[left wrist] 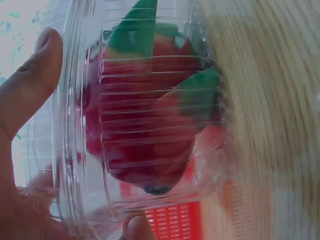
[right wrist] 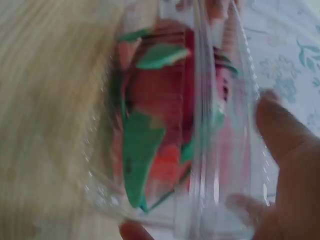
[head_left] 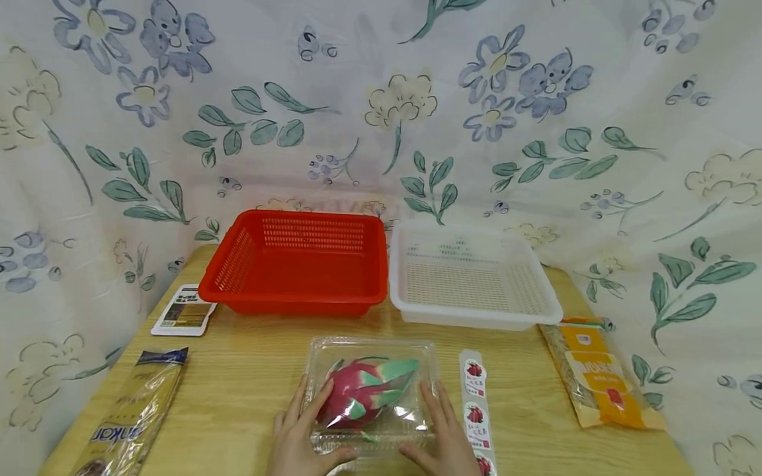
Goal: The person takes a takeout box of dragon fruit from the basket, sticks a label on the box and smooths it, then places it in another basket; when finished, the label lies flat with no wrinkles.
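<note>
A clear plastic clamshell box stands at the front middle of the table, and a pink dragon fruit with green scales shows through it. My left hand holds the box's left side, thumb at the near edge and fingers along the side. On the opposite side my right hand grips it the same way. Both wrist views show the dragon fruit behind the ribbed plastic wall; the right one is blurred. The lid looks closed along the rim. Just right of the box lies a strip of dragon fruit stickers.
Behind the box stand a red basket and a white basket, side by side. At left lie a small white-edged packet and a long gold packet. An orange packet lies at right. Flowered cloth hangs behind.
</note>
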The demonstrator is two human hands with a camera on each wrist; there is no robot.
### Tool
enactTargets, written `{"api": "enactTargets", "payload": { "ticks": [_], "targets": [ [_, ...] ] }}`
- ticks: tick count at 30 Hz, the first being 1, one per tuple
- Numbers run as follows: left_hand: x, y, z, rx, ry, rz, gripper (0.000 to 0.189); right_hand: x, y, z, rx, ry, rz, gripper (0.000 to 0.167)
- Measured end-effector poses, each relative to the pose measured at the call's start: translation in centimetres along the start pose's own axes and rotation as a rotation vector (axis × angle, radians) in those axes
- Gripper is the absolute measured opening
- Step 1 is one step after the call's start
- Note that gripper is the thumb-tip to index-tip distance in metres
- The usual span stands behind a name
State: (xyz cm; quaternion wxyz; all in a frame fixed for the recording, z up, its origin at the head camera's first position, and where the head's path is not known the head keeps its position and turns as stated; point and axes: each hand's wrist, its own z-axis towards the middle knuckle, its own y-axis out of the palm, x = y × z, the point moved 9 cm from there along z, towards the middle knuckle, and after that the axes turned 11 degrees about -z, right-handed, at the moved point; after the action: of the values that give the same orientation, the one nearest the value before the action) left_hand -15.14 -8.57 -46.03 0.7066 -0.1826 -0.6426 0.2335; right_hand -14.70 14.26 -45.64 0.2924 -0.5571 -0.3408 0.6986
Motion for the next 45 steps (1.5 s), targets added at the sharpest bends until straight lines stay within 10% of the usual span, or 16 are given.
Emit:
{"api": "enactTargets", "payload": {
  "ticks": [14,21,30,45],
  "targets": [
    [-0.5,-0.5,-0.2,-0.017,-0.024,0.029,0.105,2.2,-3.7,0.9,0.101,0.029,0.123,0.035],
    [-0.6,-0.3,-0.2,-0.030,-0.030,0.033,0.105,6.1,-5.7,1.4,0.255,0.212,0.042,0.040],
    [-0.5,-0.1,-0.1,-0.027,-0.039,0.045,0.105,9.7,-4.9,1.2,0.166,0.412,-0.033,0.072],
    [-0.5,0.2,-0.1,-0.041,-0.060,0.033,0.104,12.0,-4.9,1.1,0.072,0.496,-0.166,0.095]
  ]
}}
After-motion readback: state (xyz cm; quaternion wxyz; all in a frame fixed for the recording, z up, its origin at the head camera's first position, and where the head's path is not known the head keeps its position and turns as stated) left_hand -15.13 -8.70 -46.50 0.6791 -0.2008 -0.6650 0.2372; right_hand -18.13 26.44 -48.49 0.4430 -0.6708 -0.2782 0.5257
